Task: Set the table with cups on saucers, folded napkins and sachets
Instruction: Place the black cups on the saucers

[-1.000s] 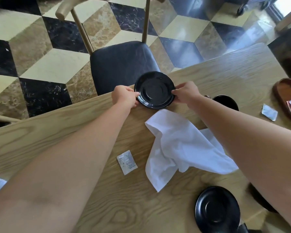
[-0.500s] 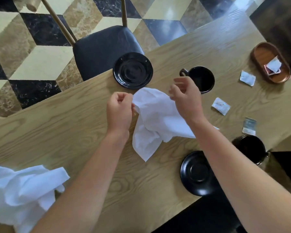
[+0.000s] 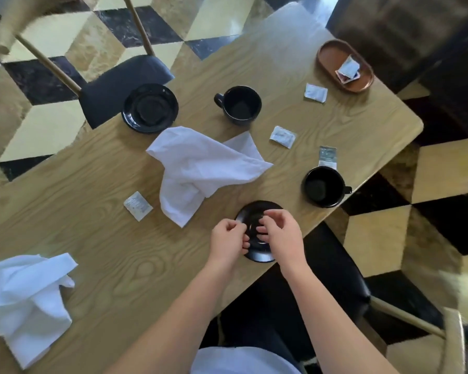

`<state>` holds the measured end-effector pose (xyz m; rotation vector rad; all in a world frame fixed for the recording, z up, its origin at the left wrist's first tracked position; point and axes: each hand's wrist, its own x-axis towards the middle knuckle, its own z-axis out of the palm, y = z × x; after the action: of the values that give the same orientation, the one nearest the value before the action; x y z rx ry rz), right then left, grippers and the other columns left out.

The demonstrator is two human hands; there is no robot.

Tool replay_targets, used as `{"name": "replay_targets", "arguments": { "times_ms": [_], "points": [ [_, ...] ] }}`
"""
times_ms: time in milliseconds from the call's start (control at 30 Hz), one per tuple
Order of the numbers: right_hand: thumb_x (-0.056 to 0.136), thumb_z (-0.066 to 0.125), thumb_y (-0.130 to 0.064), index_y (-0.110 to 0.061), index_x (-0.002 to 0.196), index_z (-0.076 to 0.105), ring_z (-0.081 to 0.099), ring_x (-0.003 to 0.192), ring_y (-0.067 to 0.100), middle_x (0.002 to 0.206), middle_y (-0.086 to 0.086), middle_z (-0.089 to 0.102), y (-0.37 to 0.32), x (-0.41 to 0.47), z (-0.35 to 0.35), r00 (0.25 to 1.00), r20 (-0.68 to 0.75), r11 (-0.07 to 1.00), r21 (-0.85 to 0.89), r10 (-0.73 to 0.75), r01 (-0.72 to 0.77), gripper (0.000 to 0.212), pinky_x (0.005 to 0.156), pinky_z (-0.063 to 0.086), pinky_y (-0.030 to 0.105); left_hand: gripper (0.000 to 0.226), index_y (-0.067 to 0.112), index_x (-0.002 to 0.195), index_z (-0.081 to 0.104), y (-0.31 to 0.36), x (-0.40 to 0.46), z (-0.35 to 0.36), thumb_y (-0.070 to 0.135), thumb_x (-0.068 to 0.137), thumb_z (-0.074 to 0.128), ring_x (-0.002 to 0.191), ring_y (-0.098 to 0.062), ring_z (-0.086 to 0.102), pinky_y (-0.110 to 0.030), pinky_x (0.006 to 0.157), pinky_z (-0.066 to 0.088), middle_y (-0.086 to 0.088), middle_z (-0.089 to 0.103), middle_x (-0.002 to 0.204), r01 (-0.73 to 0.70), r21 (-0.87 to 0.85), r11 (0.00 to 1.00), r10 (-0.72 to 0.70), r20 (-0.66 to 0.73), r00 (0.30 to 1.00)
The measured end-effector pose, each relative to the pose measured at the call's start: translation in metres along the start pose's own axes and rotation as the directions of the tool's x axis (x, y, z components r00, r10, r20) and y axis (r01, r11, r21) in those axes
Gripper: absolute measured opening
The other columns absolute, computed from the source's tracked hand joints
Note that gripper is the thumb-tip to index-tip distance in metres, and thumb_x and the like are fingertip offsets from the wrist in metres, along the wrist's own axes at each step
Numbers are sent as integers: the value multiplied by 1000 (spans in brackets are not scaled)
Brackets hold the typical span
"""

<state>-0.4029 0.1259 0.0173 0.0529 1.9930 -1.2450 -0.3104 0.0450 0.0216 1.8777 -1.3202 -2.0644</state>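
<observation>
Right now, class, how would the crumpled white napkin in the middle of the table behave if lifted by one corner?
The white napkin would probably hang limp, since it lies in soft folds. It looks light for its spread. It likely won't slide far on the wooden table.

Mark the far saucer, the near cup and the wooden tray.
far saucer (image 3: pixel 149 107), head view, centre well
near cup (image 3: pixel 323 186), head view, inside bottom
wooden tray (image 3: pixel 330 54), head view, bare floor at its far end
</observation>
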Motion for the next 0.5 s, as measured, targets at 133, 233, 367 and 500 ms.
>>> {"name": "replay_targets", "arguments": {
  "times_ms": [133,233,367,500],
  "points": [
    [101,57,-17,-6,110,62,73,83,20,103,16,70,0,17,-37,986,-63,957,255,157,-136,15,62,61,23,10,4,95,63,5,-1,25,13,95,58,53,-14,60,-22,49,53,-7,63,70,14,92,996,-17,32,999],
    [102,58,-21,-6,114,58,72,89,22,109,17,68,1,35,-64,958,-38,893,375,284,-250,20,65,63,27,11,9,89,61,17,5,51,18,94,65,58,-17,64,-28,57,58,-6,65,71,-15,149,989,6,60,998],
    [101,59,-25,-5,136,47,72,97,27,114,18,65,8,57,-93,938,37,850,412,346,-330,42,75,63,36,19,12,90,61,30,20,93,27,89,71,66,-20,68,-35,69,62,-6,70,76,-80,247,966,63,77,995],
    [98,62,-29,-11,140,46,74,94,22,115,12,67,19,72,-111,939,-14,844,444,343,-302,49,66,63,31,21,22,101,64,48,39,132,33,86,73,98,-27,69,-47,90,58,-4,69,105,-220,369,903,197,99,975]
  ]
}}
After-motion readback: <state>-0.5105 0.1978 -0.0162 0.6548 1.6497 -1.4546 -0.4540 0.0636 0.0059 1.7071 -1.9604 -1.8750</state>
